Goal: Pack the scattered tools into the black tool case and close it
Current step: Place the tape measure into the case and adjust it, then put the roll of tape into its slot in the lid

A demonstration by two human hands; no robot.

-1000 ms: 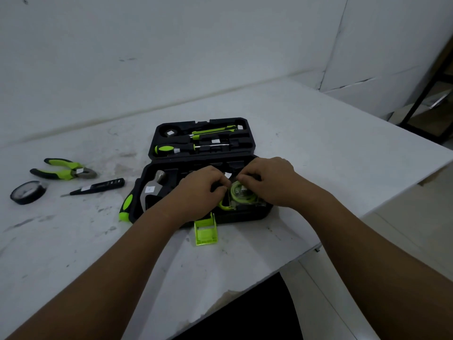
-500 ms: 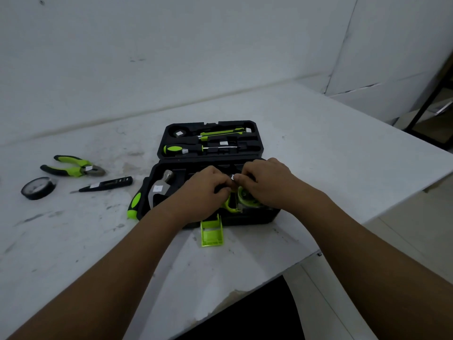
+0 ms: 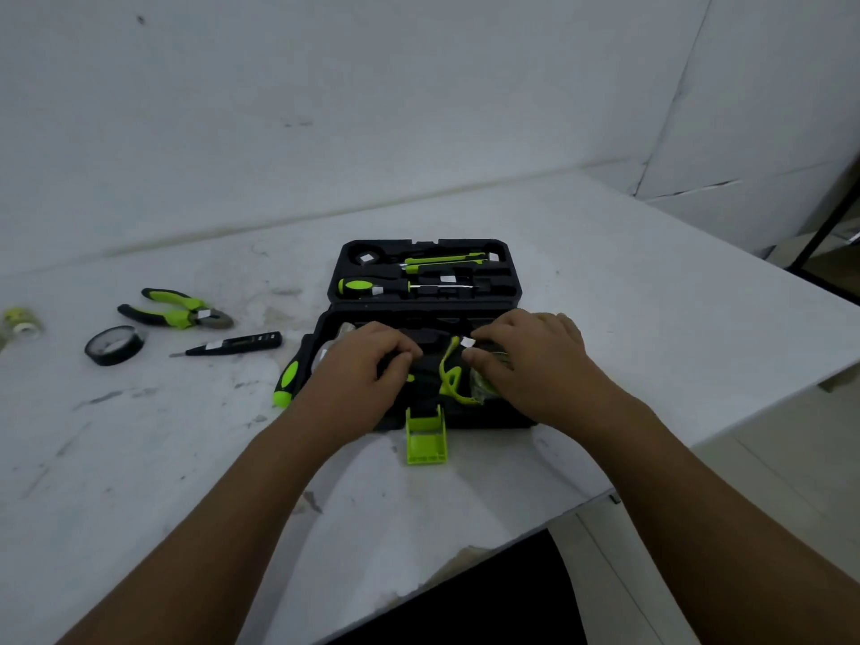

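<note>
Lime-green and black throughout. At the far left edge of the frame, a pale tape roll (image 3: 18, 321), blurred. Right of it, loose on the white table (image 3: 651, 318): a black electrical tape roll (image 3: 114, 345), green-handled pliers (image 3: 177, 311) just above, then a black tester pen (image 3: 232, 343). None of these packed yet. Next, a hammer (image 3: 289, 381) lying in the left side of the black tool case (image 3: 488, 423), green-tipped handle end sticking out past the left wall. Left hand (image 3: 358, 365) down in the lower tray, fingers curled against dark plastic; cannot tell whether holding anything or only bracing. Above, in the open lid, a screwdriver (image 3: 372, 287) and a utility knife (image 3: 442, 261) clipped in place. Below centre, green latch (image 3: 426, 437) flopped flat on the table at the case's front edge. Right of centre, a green wrist strap (image 3: 449, 372) looping loose over the tray, leading to a tape measure (image 3: 484, 386) mostly hidden under the right hand (image 3: 535, 365), fingers and thumb curled round it, apparently seating it in its recess. Likely trouble from here: strap draped over the rim and pinched on shutting the lid; tape measure pressed in crooked, sitting proud and blocking closure; overhanging hammer handle fouling the lid likewise; loose items at left overlooked.
</note>
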